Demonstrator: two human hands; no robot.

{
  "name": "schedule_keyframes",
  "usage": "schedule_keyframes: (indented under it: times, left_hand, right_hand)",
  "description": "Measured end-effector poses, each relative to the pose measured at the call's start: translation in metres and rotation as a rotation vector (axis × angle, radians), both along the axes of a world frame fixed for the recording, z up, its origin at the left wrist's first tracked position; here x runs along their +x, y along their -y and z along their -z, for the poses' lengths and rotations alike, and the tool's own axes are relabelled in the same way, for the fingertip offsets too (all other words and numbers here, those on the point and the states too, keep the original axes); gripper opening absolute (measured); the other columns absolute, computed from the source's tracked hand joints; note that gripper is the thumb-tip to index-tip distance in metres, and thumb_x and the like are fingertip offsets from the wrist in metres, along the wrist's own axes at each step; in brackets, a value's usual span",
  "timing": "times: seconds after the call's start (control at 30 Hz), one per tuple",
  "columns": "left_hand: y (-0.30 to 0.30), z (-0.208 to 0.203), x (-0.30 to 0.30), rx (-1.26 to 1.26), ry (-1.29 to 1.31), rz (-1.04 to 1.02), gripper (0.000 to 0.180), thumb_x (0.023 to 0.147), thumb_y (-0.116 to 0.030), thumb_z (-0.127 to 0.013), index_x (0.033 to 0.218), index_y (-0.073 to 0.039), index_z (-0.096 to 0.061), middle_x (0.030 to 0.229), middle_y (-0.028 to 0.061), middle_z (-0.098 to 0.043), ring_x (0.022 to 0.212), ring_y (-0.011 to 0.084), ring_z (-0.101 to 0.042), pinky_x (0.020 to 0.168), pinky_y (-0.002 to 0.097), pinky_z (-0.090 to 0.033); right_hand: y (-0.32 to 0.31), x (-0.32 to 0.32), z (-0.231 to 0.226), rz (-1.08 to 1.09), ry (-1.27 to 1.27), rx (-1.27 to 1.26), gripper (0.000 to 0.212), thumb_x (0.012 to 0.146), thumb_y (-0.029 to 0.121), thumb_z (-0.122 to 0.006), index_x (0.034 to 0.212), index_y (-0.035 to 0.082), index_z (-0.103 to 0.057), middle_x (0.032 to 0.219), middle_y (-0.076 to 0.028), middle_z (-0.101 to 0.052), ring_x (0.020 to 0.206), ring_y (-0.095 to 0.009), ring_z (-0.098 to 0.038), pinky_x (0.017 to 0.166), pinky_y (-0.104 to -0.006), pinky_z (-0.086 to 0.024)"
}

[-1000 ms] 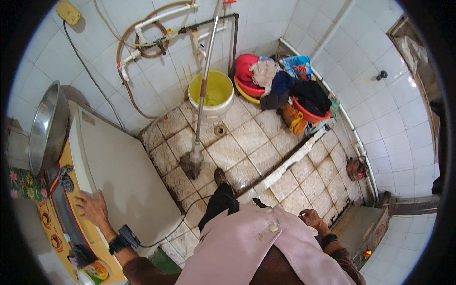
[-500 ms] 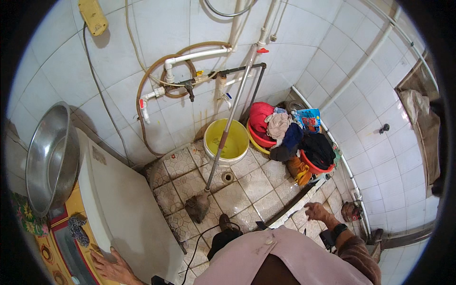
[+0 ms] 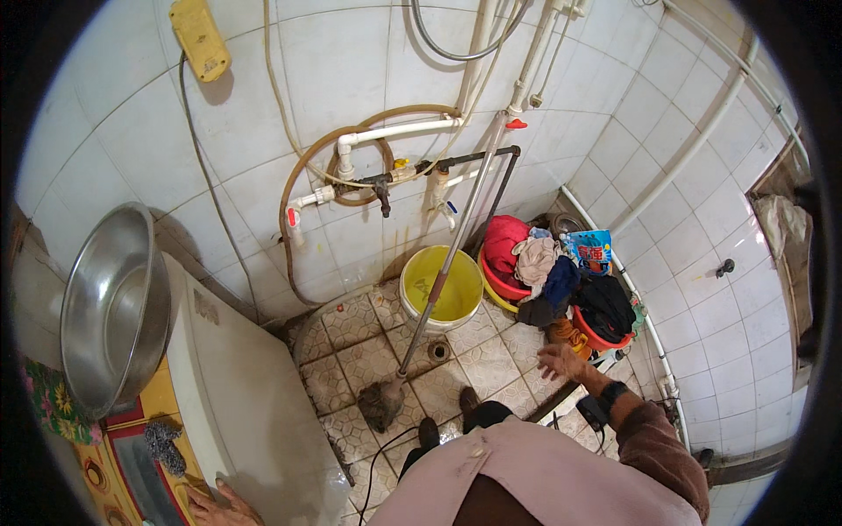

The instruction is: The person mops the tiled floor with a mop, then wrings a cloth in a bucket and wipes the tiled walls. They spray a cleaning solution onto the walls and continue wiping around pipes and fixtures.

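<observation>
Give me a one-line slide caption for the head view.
Left hand at the edge of a white unit, empty right hand held out near laundry, a bucket and a mop.

Yel. box (image 3: 200,39) is fixed to wht. tiled wall (image 3: 333,53), upper L, w/ dk. cable (image 3: 195,131) hanging below. Centre: brn. hose (image 3: 403,110) loops abt. wht. pipe (image 3: 399,130), nr. red-handled valve (image 3: 293,216). Steel basin (image 3: 114,324) sits far L. Rd. drain (image 3: 439,351) is set in patterned floor (image 3: 333,386). Dk. fitting (image 3: 725,268) projects from R wall (image 3: 667,316).
</observation>
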State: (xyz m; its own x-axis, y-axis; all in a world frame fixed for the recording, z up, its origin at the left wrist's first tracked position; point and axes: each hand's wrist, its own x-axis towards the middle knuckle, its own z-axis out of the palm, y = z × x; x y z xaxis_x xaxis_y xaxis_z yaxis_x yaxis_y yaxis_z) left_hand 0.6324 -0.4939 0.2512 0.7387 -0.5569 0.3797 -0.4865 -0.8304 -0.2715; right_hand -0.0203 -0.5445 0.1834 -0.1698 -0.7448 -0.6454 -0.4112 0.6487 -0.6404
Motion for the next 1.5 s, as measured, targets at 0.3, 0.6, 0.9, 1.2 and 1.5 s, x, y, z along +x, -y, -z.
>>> schedule_keyframes:
  times: [0.3,0.6,0.9,1.2,1.5]
  left_hand:
    - [0.001,-0.011,-0.008,-0.162,0.212,0.320,0.062,0.082,-0.056,-0.052,0.116,-0.003,-0.055,0.107,0.0192,-0.054,0.088,0.0378,-0.055,0.070,0.0472,-0.045]
    - [0.005,-0.017,-0.015,-0.192,0.050,0.282,0.055,0.087,-0.046,-0.052,0.120,-0.002,-0.053,0.108,0.0198,-0.054,0.096,0.0369,-0.053,0.081,0.0451,-0.044]
    - [0.009,-0.015,-0.018,-0.294,-0.142,0.159,0.050,0.094,-0.038,-0.042,0.124,0.000,-0.051,0.125,0.0195,-0.047,0.114,0.0359,-0.047,0.090,0.0415,-0.042]
    - [0.010,-0.015,-0.022,-0.363,-0.069,0.204,0.047,0.089,-0.036,-0.049,0.120,-0.001,-0.054,0.117,0.0155,-0.051,0.106,0.0349,-0.050,0.089,0.0397,-0.040]
    - [0.011,-0.018,-0.025,-0.435,-0.079,0.201,0.047,0.075,-0.026,-0.061,0.116,-0.003,-0.057,0.116,0.0158,-0.054,0.105,0.0340,-0.051,0.093,0.0415,-0.038]
  right_hand:
    - [0.248,-0.028,0.104,0.103,0.231,-0.309,0.038,0.085,0.023,-0.055,0.114,-0.002,-0.052,0.103,-0.009,-0.059,0.089,-0.023,-0.062,0.062,-0.0355,-0.054]
    - [0.411,-0.028,0.171,0.454,0.426,-0.354,0.046,0.082,0.019,-0.056,0.125,0.008,-0.045,0.101,-0.003,-0.054,0.090,-0.018,-0.052,0.067,-0.0389,-0.048]
    - [0.307,0.093,0.057,-0.524,0.553,-0.340,0.024,0.081,0.017,-0.064,0.100,0.004,-0.059,0.090,-0.001,-0.057,0.084,-0.015,-0.055,0.084,-0.0312,-0.045]
    - [0.380,0.379,-0.021,-1.226,0.537,-0.475,0.036,0.076,0.031,-0.065,0.068,-0.002,-0.055,0.056,-0.009,-0.053,0.055,-0.022,-0.051,0.057,-0.0385,-0.046]
    - [0.468,0.520,0.102,-1.058,0.226,-0.500,0.053,0.082,0.023,-0.057,0.124,-0.005,-0.045,0.105,-0.024,-0.058,0.094,-0.031,-0.058,0.081,-0.0391,-0.048]
